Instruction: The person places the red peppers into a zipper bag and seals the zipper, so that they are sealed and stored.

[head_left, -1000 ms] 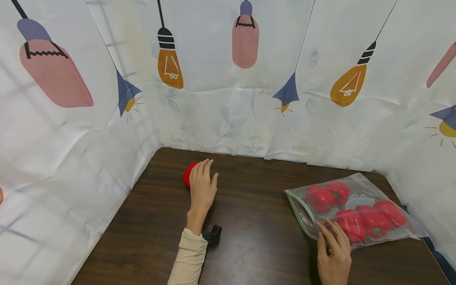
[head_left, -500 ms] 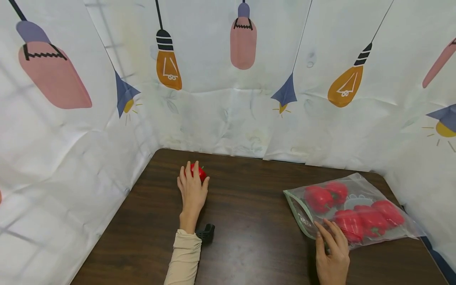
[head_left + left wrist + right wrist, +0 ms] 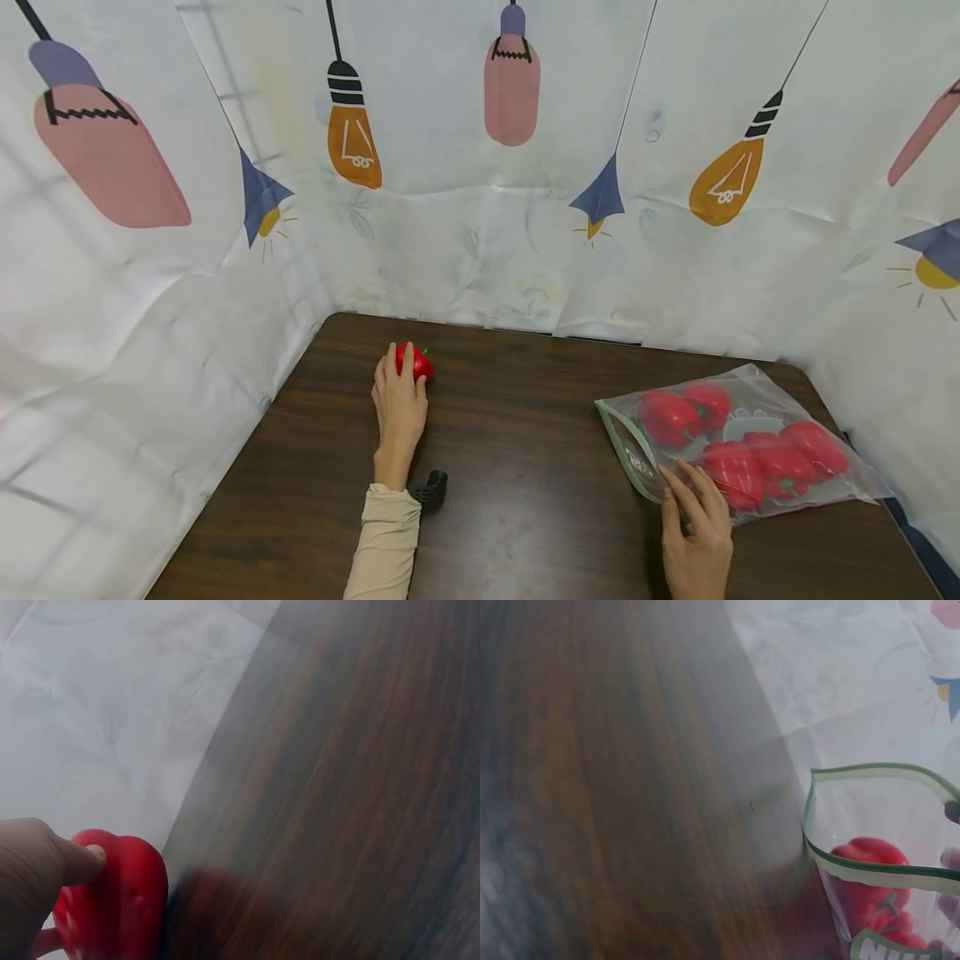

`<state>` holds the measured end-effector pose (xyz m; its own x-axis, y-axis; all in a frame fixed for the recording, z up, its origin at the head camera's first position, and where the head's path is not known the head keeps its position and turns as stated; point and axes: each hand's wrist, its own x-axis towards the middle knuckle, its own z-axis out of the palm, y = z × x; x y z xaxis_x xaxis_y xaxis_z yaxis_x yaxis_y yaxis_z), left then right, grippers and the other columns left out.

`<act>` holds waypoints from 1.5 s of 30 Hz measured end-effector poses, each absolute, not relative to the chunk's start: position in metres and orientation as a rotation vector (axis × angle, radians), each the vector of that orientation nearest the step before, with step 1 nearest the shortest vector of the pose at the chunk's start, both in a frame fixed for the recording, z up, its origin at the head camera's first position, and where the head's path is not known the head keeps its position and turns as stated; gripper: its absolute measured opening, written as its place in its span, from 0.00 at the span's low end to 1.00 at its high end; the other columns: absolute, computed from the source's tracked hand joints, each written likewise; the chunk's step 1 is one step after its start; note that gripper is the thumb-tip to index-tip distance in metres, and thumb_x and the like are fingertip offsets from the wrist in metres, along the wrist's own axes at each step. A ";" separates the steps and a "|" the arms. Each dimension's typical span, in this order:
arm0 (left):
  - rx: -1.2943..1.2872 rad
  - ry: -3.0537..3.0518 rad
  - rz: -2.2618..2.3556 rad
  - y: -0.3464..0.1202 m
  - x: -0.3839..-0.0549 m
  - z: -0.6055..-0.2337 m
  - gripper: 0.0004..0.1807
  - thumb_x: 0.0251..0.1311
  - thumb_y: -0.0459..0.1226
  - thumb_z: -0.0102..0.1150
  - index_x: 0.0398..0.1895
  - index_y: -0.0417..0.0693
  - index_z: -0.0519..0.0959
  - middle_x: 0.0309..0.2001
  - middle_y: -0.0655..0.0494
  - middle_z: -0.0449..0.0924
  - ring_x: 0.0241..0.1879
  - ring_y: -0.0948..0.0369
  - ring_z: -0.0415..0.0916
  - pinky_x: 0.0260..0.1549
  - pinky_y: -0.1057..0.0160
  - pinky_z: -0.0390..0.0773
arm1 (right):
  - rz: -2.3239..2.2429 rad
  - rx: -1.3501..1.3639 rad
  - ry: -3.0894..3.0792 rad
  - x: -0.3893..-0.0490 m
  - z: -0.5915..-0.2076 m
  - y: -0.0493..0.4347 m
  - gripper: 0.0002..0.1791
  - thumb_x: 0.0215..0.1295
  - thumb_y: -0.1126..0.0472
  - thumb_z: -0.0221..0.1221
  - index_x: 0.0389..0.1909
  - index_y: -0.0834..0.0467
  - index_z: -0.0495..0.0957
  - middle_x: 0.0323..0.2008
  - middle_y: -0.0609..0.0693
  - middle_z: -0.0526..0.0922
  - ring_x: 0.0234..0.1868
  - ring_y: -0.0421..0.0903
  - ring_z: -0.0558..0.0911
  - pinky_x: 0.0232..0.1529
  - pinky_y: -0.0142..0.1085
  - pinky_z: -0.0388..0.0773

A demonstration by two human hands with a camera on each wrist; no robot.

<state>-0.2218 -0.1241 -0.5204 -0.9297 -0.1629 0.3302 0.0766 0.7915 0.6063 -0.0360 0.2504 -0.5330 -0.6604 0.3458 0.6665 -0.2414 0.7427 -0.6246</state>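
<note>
At the far left of the table, my left hand (image 3: 400, 408) grips a red bell pepper (image 3: 422, 365) with a green stem. The left wrist view has the thumb pressed on the glossy red bell pepper (image 3: 135, 900) and a fingertip showing on its lower side. My right hand (image 3: 699, 533) holds the near edge of a clear zip bag (image 3: 618, 446) by its mouth. Several red bell peppers (image 3: 738, 475) lie inside the bag. From the right wrist, the bag's green-edged mouth (image 3: 832, 859) stands open, with fingertips at the right border of the view.
The dark wood table (image 3: 517, 467) spans the space between both hands. A white curtain (image 3: 465, 250) printed with lamps hangs along its back and sides. A black band (image 3: 430, 490) sits at the left wrist.
My left hand has moved left onto the single bell pepper and its fingers have closed round it. The right hand and the bag have hardly moved.
</note>
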 end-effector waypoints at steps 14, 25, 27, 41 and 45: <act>0.092 -2.539 -1.005 -0.126 -0.224 -0.522 0.34 0.71 0.33 0.62 0.79 0.46 0.64 0.81 0.40 0.56 0.76 0.36 0.56 0.65 0.27 0.66 | 0.906 -0.109 -2.151 -0.035 -0.535 0.252 0.20 0.62 0.80 0.65 0.53 0.62 0.87 0.61 0.65 0.82 0.73 0.58 0.71 0.66 0.15 0.58; 0.140 -2.438 -1.455 -0.115 -0.224 -0.515 0.33 0.71 0.35 0.62 0.77 0.43 0.64 0.77 0.39 0.62 0.73 0.38 0.62 0.69 0.32 0.67 | 0.906 -0.090 -2.137 -0.035 -0.534 0.251 0.21 0.60 0.81 0.65 0.52 0.63 0.87 0.59 0.67 0.82 0.74 0.49 0.70 0.66 0.15 0.59; 0.153 -2.407 -1.565 -0.112 -0.224 -0.514 0.33 0.71 0.36 0.61 0.77 0.43 0.64 0.76 0.39 0.63 0.74 0.38 0.63 0.70 0.32 0.67 | 0.904 -0.079 -2.125 -0.036 -0.534 0.251 0.21 0.59 0.81 0.65 0.52 0.62 0.88 0.59 0.67 0.82 0.74 0.47 0.70 0.67 0.15 0.59; 0.188 -2.316 -2.143 -0.080 -0.211 -0.502 0.34 0.75 0.41 0.57 0.81 0.47 0.60 0.78 0.41 0.62 0.71 0.40 0.67 0.66 0.41 0.75 | 0.897 -0.060 -2.102 -0.036 -0.533 0.251 0.21 0.58 0.82 0.65 0.51 0.63 0.88 0.57 0.68 0.83 0.74 0.46 0.70 0.69 0.17 0.60; 0.167 -2.346 -2.243 -0.071 -0.207 -0.500 0.34 0.76 0.42 0.57 0.80 0.45 0.60 0.77 0.38 0.61 0.69 0.39 0.71 0.61 0.46 0.80 | 0.896 -0.066 -2.109 -0.036 -0.533 0.251 0.21 0.58 0.82 0.65 0.51 0.63 0.88 0.57 0.68 0.83 0.73 0.50 0.71 0.70 0.18 0.59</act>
<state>-0.2072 -0.0706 -0.4997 -0.9889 0.0005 -0.1484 -0.1483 0.0450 0.9879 -0.0361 0.2514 -0.5333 -0.6591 0.3376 0.6720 -0.2492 0.7451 -0.6187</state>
